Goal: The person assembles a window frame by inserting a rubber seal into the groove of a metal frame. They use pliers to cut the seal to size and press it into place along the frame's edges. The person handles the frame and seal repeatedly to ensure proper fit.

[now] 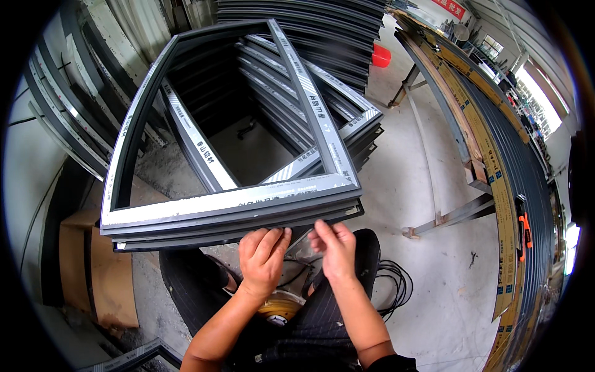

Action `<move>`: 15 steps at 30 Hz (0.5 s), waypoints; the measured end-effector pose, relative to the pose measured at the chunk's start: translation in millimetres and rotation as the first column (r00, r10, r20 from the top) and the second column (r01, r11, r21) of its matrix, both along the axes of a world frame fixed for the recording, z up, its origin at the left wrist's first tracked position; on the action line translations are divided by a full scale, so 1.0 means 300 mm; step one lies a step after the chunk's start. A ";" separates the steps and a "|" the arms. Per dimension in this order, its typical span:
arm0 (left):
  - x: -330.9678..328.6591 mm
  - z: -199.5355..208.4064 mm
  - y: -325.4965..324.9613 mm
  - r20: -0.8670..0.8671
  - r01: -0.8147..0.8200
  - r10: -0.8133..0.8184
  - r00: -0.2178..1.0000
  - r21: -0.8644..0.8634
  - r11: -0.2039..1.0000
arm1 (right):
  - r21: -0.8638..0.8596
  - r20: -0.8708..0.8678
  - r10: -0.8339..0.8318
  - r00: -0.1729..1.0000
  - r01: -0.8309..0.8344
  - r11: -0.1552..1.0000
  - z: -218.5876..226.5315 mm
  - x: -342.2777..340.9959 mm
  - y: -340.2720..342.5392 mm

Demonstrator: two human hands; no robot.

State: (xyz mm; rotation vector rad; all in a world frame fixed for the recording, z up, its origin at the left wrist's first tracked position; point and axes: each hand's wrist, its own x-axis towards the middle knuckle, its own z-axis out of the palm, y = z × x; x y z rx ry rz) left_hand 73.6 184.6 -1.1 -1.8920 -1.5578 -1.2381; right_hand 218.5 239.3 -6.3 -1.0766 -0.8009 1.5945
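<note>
A dark grey aluminium window frame (235,201) with silver protective tape lies flat in front of me, on top of other frames. My left hand (263,254) presses its fingertips against the frame's near edge. My right hand (334,248) is beside it, fingers curled at the same edge, pinching something small that I cannot make out. Black cables (393,285) lie on the floor under my hands.
More stacked frames (347,124) lie behind. Long dark profiles (502,167) rest on a metal rack at the right. A red bucket (380,56) stands far back. Cardboard (99,266) lies at the left, on grey concrete floor (434,310).
</note>
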 end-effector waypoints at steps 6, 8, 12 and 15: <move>-0.012 -0.007 -0.009 -0.040 0.039 -0.038 0.998 0.009 0.999 | 0.037 0.036 -0.214 0.976 0.213 0.976 -0.012 0.035 0.048; -0.022 -0.003 -0.017 -0.050 0.055 -0.055 0.997 -0.002 0.999 | 0.035 0.050 -0.207 0.977 0.205 0.978 -0.005 0.063 0.064; 0.004 0.012 -0.012 -0.019 0.042 -0.042 0.999 -0.002 0.999 | 0.013 0.007 -0.157 0.988 0.157 0.987 0.006 0.101 0.059; 0.049 0.028 -0.003 -0.032 0.089 -0.090 0.995 -0.018 0.996 | -0.015 -0.023 -0.142 0.990 0.142 0.990 0.012 0.100 0.024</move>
